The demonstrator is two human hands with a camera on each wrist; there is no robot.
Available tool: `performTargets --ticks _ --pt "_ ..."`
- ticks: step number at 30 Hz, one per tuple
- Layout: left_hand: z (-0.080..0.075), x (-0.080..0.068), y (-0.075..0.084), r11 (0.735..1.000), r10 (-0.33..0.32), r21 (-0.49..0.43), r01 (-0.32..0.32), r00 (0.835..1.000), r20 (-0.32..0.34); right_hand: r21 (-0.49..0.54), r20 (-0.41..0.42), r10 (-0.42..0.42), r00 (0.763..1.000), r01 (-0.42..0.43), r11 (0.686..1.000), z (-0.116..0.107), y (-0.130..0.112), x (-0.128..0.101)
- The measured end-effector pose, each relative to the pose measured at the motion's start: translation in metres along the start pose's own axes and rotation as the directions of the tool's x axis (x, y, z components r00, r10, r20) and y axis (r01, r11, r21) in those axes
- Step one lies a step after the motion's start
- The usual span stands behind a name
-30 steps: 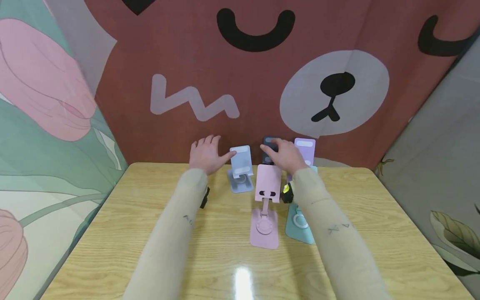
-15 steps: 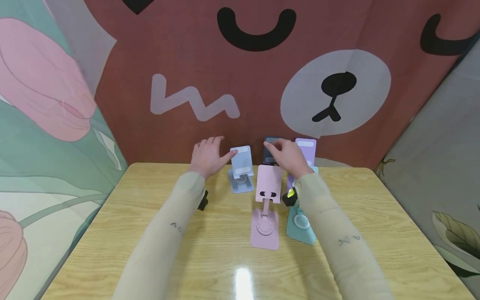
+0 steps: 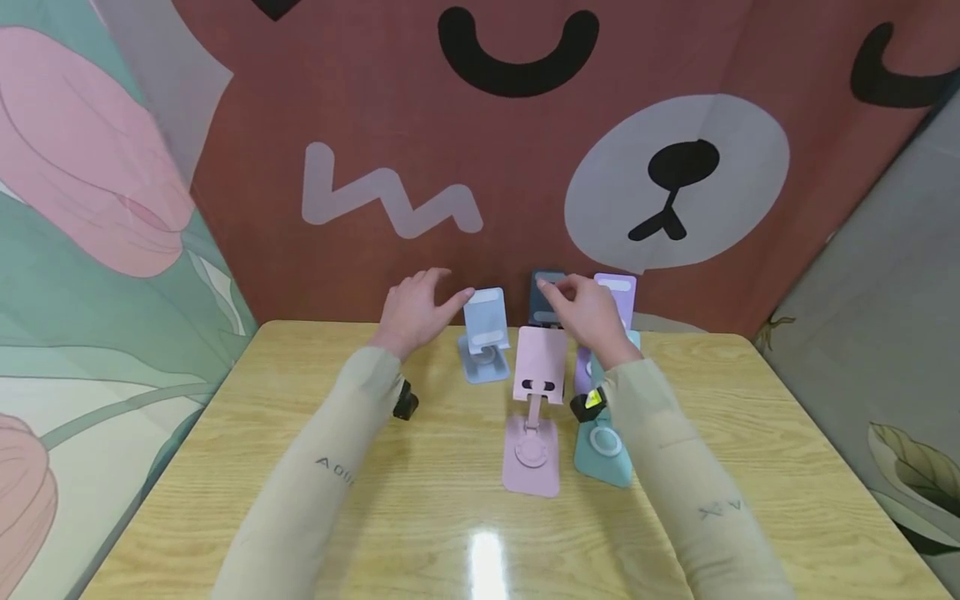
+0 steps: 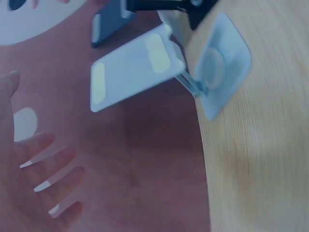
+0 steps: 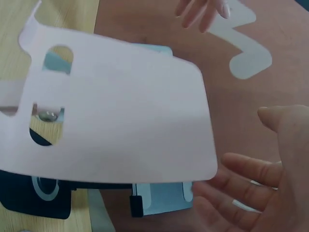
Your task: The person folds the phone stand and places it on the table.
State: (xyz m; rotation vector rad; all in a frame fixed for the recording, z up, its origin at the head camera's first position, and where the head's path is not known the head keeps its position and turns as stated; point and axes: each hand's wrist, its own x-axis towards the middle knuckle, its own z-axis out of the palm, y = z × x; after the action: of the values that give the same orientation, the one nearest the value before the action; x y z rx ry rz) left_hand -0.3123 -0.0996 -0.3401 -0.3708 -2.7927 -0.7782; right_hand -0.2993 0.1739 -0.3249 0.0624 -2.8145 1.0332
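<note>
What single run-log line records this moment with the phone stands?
left hand: open beside light blue stand, apart | right hand: open at dark stand, contact unclear | pink stand: upright on table

Pink stand [image 3: 534, 417], light-blue stand [image 3: 483, 333], teal stand [image 3: 603, 450].

Both sleeved arms reach far forward; the left hand [image 3: 415, 310] and right hand [image 3: 588, 310] hover with fingers loosely spread.

Light blue phone stand [image 3: 483, 333], dark phone stand [image 3: 543, 293], upright, table's far edge.
</note>
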Motion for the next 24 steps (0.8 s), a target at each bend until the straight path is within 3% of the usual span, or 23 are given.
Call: performTargets --ticks 8,15,24 --pt "0.001 -0.016 -0.001 0.981 -0.043 -0.191 0.043 0.999 0.002 0.018 -0.005 0.016 1.000 -0.016 1.000 0.007 -0.004 -0.013" --pt "0.005 -0.030 -0.003 0.970 -0.044 -0.238 0.046 0.999 0.011 0.025 0.003 0.002 1.000 -0.002 1.000 0.014 0.000 -0.029" --pt "0.018 -0.047 -0.002 0.960 -0.013 -0.279 0.014 1.000 0.005 0.111 0.025 0.044 0.999 -0.047 0.993 0.021 0.006 -0.050"
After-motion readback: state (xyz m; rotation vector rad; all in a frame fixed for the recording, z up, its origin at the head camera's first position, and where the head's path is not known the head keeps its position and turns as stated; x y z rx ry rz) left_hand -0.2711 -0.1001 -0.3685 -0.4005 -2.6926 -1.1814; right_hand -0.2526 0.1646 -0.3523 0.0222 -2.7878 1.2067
